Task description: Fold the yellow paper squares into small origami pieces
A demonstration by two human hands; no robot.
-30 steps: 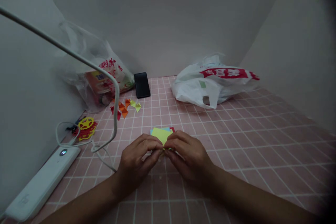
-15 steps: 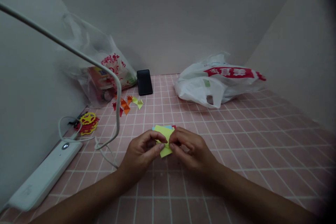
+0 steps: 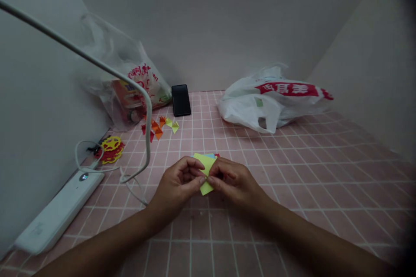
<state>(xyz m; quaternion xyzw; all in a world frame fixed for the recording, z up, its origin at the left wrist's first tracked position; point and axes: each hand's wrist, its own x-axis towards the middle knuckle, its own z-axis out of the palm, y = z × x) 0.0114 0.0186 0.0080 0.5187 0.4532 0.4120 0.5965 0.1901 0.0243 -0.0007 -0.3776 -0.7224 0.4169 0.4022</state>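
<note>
My left hand [image 3: 177,186] and my right hand [image 3: 232,181] meet over the pink gridded table [image 3: 292,173], fingertips pinched together on a small yellow-green paper square [image 3: 206,188]. Both hands are closed on it. Just behind my fingers lies a small stack of coloured paper sheets [image 3: 205,159], yellow on top with blue and red edges showing.
Folded orange, red and yellow paper pieces [image 3: 159,125] lie at the back left beside a black phone [image 3: 181,100]. A clear plastic bag [image 3: 126,82] and a white plastic bag [image 3: 273,101] stand at the back. A white lamp base [image 3: 55,214], its bent arm [image 3: 147,108] and red-yellow paper cutouts [image 3: 110,149] are at the left.
My hands have shifted a little and the yellow-green paper now shows below my pinched fingertips, where before it was mostly hidden. The view has drifted slightly downward.
</note>
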